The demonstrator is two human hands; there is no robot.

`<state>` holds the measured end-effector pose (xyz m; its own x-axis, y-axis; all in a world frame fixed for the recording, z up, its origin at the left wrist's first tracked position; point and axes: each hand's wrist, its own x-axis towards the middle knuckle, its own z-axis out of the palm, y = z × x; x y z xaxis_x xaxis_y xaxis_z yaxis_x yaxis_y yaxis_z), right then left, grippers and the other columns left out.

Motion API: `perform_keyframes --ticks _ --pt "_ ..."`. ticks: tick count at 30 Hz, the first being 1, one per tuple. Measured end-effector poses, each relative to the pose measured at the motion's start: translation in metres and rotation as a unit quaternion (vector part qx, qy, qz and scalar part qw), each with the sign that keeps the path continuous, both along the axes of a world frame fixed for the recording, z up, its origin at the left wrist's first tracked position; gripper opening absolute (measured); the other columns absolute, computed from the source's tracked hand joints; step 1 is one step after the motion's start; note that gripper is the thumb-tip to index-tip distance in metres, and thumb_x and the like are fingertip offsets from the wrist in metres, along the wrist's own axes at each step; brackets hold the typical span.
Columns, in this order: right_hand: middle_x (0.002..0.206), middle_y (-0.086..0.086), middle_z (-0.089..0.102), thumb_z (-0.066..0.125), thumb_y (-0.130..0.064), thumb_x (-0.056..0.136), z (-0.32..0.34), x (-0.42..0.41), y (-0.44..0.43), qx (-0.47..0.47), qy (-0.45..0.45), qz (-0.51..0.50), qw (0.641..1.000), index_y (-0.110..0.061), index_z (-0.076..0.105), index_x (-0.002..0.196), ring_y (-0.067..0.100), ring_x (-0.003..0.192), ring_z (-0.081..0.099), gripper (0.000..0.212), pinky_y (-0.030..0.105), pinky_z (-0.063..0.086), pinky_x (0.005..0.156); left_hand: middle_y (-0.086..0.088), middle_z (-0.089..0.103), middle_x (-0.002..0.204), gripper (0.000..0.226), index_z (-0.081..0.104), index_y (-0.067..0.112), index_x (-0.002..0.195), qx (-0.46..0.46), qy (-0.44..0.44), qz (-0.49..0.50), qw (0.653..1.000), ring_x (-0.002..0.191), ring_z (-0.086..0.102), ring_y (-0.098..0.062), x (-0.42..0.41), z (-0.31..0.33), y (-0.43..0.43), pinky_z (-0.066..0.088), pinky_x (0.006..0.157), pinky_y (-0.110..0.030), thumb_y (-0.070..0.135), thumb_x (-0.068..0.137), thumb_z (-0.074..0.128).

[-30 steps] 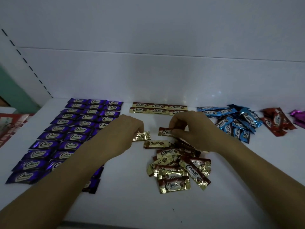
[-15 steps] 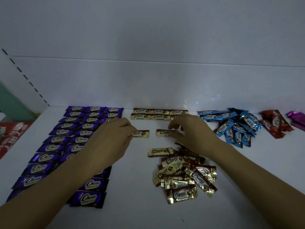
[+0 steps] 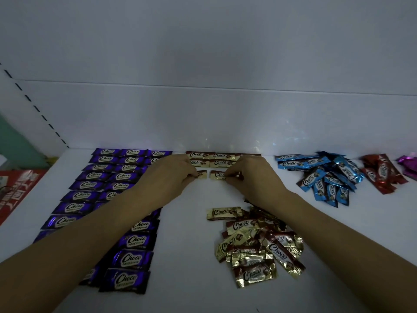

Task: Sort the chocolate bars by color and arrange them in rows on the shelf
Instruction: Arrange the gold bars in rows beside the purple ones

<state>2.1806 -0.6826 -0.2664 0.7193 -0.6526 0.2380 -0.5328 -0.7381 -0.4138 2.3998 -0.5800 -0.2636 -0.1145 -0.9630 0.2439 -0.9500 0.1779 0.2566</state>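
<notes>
Working near the back of the white shelf (image 3: 180,290), at the third line of gold. Pinches one gold bar (image 3: 201,174) in the curled fingers of the left hand (image 3: 173,177) and a second gold bar (image 3: 217,175) in the fingertips of the right hand (image 3: 252,179). Holds both flat on the shelf, long axes left to right, end to end with a narrow gap between. Just beyond, against the back wall, two finished gold rows (image 3: 222,156), parallel to the held pair, so probably calls for only a short push away from the body to close up. Cannot tell whether a third bar hides under the right hand. For more stock, back toward the body: loose gold pile (image 3: 255,245) just beside the right forearm, crossed at all angles, with its top bar (image 3: 224,213) lying almost left to right. Nearer the right hand than the left. To the left, partly under the left forearm, the purple block (image 3: 108,177), set in rows. To the right, well apart, a blue pile (image 3: 325,177), a red pile (image 3: 381,172) and magenta wrappers (image 3: 408,163) at the frame edge, all unsorted.
</notes>
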Motion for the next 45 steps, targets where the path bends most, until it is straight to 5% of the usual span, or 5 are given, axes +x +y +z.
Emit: perform_keyframes --ticks 30,34,37,41,45 --pt "0.097 -0.006 0.069 0.072 -0.029 0.088 0.012 -0.003 -0.003 -0.002 0.023 -0.012 1.000 -0.028 0.076 0.105 0.011 0.082 0.061 0.018 0.029 0.053 0.074 0.000 0.068 0.092 0.010 0.078 0.017 0.095 -0.030 -0.034 0.004 0.999 0.081 0.065 -0.018 -0.001 0.002 -0.005 0.058 0.063 -0.040 0.017 0.086 0.074" --pt "0.083 -0.015 0.064 0.073 -0.033 0.088 0.030 -0.032 0.002 0.020 0.018 0.001 1.000 -0.027 0.074 0.104 0.001 0.070 0.058 0.017 0.023 0.053 0.070 0.008 0.065 0.104 0.020 0.073 0.024 0.108 -0.018 -0.012 0.020 1.000 0.091 0.061 -0.011 -0.019 0.020 0.016 0.055 0.079 -0.039 0.030 0.090 0.068" --pt "0.091 -0.013 0.067 0.066 -0.032 0.093 0.037 -0.060 0.004 0.060 0.077 0.031 0.995 -0.026 0.072 0.110 -0.001 0.077 0.062 0.019 0.014 0.048 0.068 0.018 0.057 0.113 0.033 0.062 0.034 0.124 0.073 -0.002 0.013 0.997 0.098 0.050 0.000 -0.042 0.030 0.034 0.048 0.090 -0.025 0.046 0.093 0.060" --pt "0.106 -0.012 0.071 0.059 -0.027 0.098 0.035 -0.084 -0.002 0.085 0.096 0.064 0.990 -0.028 0.071 0.118 0.000 0.084 0.065 0.023 0.017 0.051 0.073 0.018 0.054 0.121 0.045 0.053 0.036 0.133 0.116 0.012 -0.013 0.993 0.105 0.048 0.000 -0.070 0.024 0.043 0.044 0.092 -0.022 0.052 0.091 0.060" --pt "0.100 -0.015 0.069 0.064 -0.038 0.093 0.030 -0.096 -0.002 0.116 0.084 0.054 0.988 -0.032 0.070 0.115 0.002 0.083 0.064 0.023 0.025 0.054 0.073 0.014 0.055 0.110 0.033 0.061 0.031 0.122 0.118 -0.019 -0.023 0.993 0.101 0.052 -0.006 -0.082 0.017 0.040 0.048 0.089 -0.029 0.044 0.092 0.062"
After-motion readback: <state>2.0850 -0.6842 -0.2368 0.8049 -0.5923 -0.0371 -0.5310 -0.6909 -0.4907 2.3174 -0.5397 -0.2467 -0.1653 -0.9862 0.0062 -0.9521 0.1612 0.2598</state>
